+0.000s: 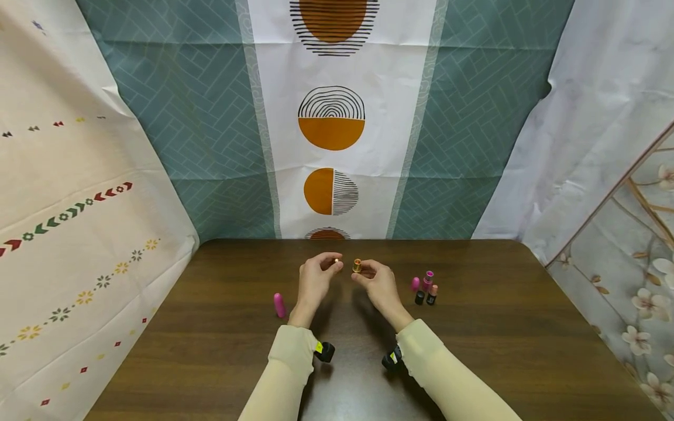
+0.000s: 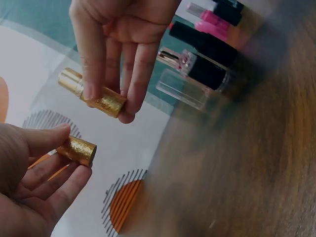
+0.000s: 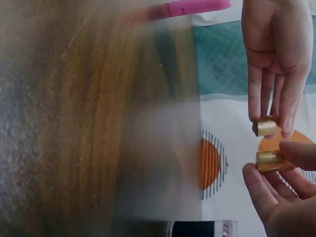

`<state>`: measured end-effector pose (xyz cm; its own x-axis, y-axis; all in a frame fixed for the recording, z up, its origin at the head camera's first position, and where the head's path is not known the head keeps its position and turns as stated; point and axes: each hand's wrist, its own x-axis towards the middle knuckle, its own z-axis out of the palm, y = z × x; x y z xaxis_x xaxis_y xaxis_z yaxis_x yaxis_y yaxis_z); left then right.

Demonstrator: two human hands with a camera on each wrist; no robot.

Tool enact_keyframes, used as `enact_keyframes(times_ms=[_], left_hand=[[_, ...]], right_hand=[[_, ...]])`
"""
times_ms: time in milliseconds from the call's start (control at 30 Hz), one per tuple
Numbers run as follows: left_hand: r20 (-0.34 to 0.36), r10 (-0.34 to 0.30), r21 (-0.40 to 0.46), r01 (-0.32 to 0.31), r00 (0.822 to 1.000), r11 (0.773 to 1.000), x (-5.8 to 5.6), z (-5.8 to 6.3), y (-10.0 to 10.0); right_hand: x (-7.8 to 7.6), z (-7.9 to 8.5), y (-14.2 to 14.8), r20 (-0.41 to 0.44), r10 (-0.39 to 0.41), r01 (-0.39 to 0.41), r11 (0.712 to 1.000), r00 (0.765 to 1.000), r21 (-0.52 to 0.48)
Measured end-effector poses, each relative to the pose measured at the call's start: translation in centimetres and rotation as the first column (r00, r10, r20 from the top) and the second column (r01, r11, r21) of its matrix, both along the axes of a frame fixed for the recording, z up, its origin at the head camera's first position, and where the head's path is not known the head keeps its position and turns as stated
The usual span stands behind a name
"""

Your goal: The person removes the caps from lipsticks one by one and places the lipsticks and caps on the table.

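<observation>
My left hand (image 1: 315,280) pinches a short gold lipstick cap (image 2: 79,151) between thumb and fingertips, above the table. Opposite it, my right hand (image 1: 380,287) holds a gold lipstick tube (image 2: 109,102) by its textured base. The shiny, smooth collar of the tube sticks out past the thumb, toward the left in the left wrist view. In the right wrist view the gold cap (image 3: 267,126) and the tube's base end (image 3: 270,161) are close to each other with a small gap between them.
A pink tube (image 1: 279,305) stands on the brown wooden table (image 1: 221,351), left of my left hand. To the right of my right hand, several lipsticks and caps are grouped, among them a magenta tube (image 1: 428,280) and a black-based one (image 1: 432,294). Patterned cloths hang behind the table.
</observation>
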<state>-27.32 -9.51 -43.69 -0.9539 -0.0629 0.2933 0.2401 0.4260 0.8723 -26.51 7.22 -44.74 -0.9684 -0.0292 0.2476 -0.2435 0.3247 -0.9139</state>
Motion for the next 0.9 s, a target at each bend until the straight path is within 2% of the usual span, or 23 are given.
enact_keyframes(times_ms=[333,567,900], left_hand=[[-0.011,0.024,-0.010,-0.024,1.000,1.000,-0.7,-0.8,-0.1],[-0.004,0.062,0.004,-0.062,0.998,0.998,-0.8,-1.8,-0.4],[0.056,0.033,-0.052,-0.030,0.998,0.998,-0.8,-2.9,-0.6]], right_hand=[[-1.3,-0.8,-1.3,-0.031,-0.018,0.021,0.992,0.999,0.126],[-1.6,-1.3,-2.0,-0.008,-0.012,0.013,0.980,1.000,0.200],[-1.3,-2.0,-2.6,-0.002,-0.034,0.033,0.967,0.999,0.254]])
